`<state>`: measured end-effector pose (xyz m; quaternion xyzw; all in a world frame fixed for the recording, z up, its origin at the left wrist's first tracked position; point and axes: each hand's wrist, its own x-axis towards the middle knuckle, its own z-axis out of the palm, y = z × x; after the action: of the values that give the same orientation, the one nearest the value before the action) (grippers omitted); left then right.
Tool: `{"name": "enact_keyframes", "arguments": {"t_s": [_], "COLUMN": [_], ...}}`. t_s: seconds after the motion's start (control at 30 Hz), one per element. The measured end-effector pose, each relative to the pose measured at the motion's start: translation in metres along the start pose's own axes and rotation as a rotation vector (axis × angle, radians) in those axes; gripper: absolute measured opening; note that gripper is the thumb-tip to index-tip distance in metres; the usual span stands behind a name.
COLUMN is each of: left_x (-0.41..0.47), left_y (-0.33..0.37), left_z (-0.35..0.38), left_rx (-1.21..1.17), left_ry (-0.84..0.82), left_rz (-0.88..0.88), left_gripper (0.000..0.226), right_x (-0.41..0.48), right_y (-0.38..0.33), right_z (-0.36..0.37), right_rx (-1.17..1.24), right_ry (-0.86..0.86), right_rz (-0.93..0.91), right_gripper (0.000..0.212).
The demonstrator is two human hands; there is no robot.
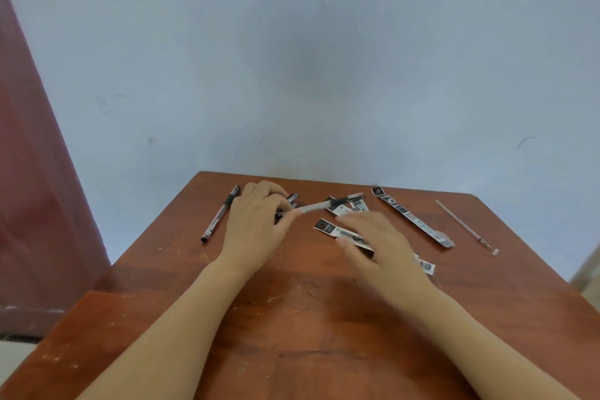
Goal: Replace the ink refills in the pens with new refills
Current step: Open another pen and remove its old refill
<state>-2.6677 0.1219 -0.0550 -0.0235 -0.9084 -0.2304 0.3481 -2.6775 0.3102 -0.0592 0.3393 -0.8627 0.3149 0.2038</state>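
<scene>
Where it sticks out to the right of the left hand [259,224], the held pen [328,204] shows a frosted clear barrel, then a black grip, with that end pointing right and slightly far. A second pen [220,213] of similar build lies on the counter [292,334] far left, apart from the hand. The long packet [412,216], black and clear, sits far right. The near packet [328,228] is partly under the right hand [383,247], and the middle packet [352,208] lies beneath the held pen. A bare refill [464,226] lies near the right edge. The counter's far edge butts the pale wall [324,75]. Its near half is open scratched wood under the forearms. Left fingers are curled, pinching the barrel end; small dark parts [292,198] sit just past them, identity unclear. Right fingers are straight and motion-blurred over the near packet; can't tell if they touch it.
</scene>
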Motion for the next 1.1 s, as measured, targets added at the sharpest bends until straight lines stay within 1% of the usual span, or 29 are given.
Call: {"name": "enact_keyframes", "arguments": {"t_s": [0.03, 0.07, 0.1, 0.17, 0.2, 0.27, 0.33, 0.37, 0.4, 0.43, 0.47, 0.53, 0.57, 0.6, 0.63, 0.73, 0.8, 0.87, 0.93, 1.0, 1.07, 1.1], "left_x": [0.001, 0.000, 0.000, -0.001, -0.002, -0.002, -0.002, -0.003, -0.002, -0.002, -0.003, -0.004, -0.004, -0.005, -0.006, -0.008, -0.008, -0.008, -0.006, -0.004, -0.005, -0.005], "left_y": [0.002, 0.005, 0.008, 0.015, 0.018, 0.023, 0.022, 0.022, 0.022, 0.022, 0.021, 0.021, 0.022, 0.023, 0.025, 0.025, 0.026, 0.024, 0.022, 0.020, 0.020, 0.022], "left_z": [-0.003, -0.006, -0.009, -0.015, -0.016, -0.018, -0.017, -0.018, -0.019, -0.020, -0.020, -0.019, -0.019, -0.018, -0.017, -0.014, -0.013, -0.010, -0.008, -0.007, -0.007, -0.007], "left_rx": [-0.080, -0.146, -0.211, -0.368, -0.446, -0.560, -0.660, -0.723, -0.779, -0.816, -0.835, -0.826, -0.799, -0.766, -0.731, -0.616, -0.586, -0.646, -0.699, -0.742, -0.814, -0.830], "left_ry": [0.019, 0.027, 0.022, -0.033, -0.067, -0.123, -0.146, -0.158, -0.181, -0.207, -0.232, -0.275, -0.300, -0.332, -0.371, -0.506, -0.548, -0.505, -0.430, -0.406, -0.444, -0.470], "left_rz": [0.007, 0.013, 0.014, -0.017, -0.035, -0.064, -0.105, -0.135, -0.164, -0.181, -0.184, -0.208, -0.225, -0.229, -0.230, -0.206, -0.194, -0.220, -0.300, -0.398, -0.455, -0.457], "left_gripper": [0.013, 0.011, 0.009, 0.005, 0.010, 0.019, 0.022, 0.019, 0.015, 0.016, 0.022, 0.029, 0.025, 0.018, 0.014, 0.019, 0.019, 0.021, 0.020, 0.017, 0.025, 0.027], "right_x": [0.003, 0.005, 0.007, 0.008, 0.008, 0.007, 0.004, 0.004, 0.003, 0.004, 0.004, 0.007, 0.008, 0.009, 0.010, 0.010, 0.009, 0.008, 0.007, 0.004, 0.000, -0.002], "right_y": [0.005, 0.010, 0.014, 0.018, 0.018, 0.015, 0.012, 0.010, 0.009, 0.005, 0.000, -0.005, -0.005, -0.004, -0.003, -0.003, -0.004, -0.005, -0.009, -0.012, -0.018, -0.020], "right_z": [-0.002, -0.003, -0.004, -0.003, -0.003, 0.000, 0.002, 0.002, 0.001, -0.001, -0.005, -0.013, -0.017, -0.022, -0.026, -0.031, -0.031, -0.030, -0.029, -0.027, -0.026, -0.024], "right_rx": [-0.082, -0.178, -0.269, -0.411, -0.451, -0.465, -0.431, -0.397, -0.351, -0.269, -0.135, 0.225, 0.430, 0.579, 0.680, 0.974, 1.086, 1.090, 0.991, 0.698, 0.423, 0.352], "right_ry": [0.165, 0.286, 0.351, 0.394, 0.414, 0.425, 0.382, 0.357, 0.342, 0.332, 0.315, 0.247, 0.199, 0.175, 0.155, 0.094, 0.034, 0.017, 0.045, 0.087, 0.093, 0.075], "right_rz": [-0.022, -0.054, -0.084, -0.122, -0.127, -0.122, -0.134, -0.136, -0.112, -0.045, 0.067, 0.326, 0.424, 0.474, 0.495, 0.497, 0.497, 0.486, 0.439, 0.364, 0.261, 0.190], "right_gripper": [0.049, 0.043, 0.041, 0.038, 0.034, 0.025, 0.027, 0.028, 0.025, 0.018, 0.010, 0.018, 0.019, 0.019, 0.019, 0.019, 0.010, 0.011, 0.018, 0.023, 0.028, 0.031]}}
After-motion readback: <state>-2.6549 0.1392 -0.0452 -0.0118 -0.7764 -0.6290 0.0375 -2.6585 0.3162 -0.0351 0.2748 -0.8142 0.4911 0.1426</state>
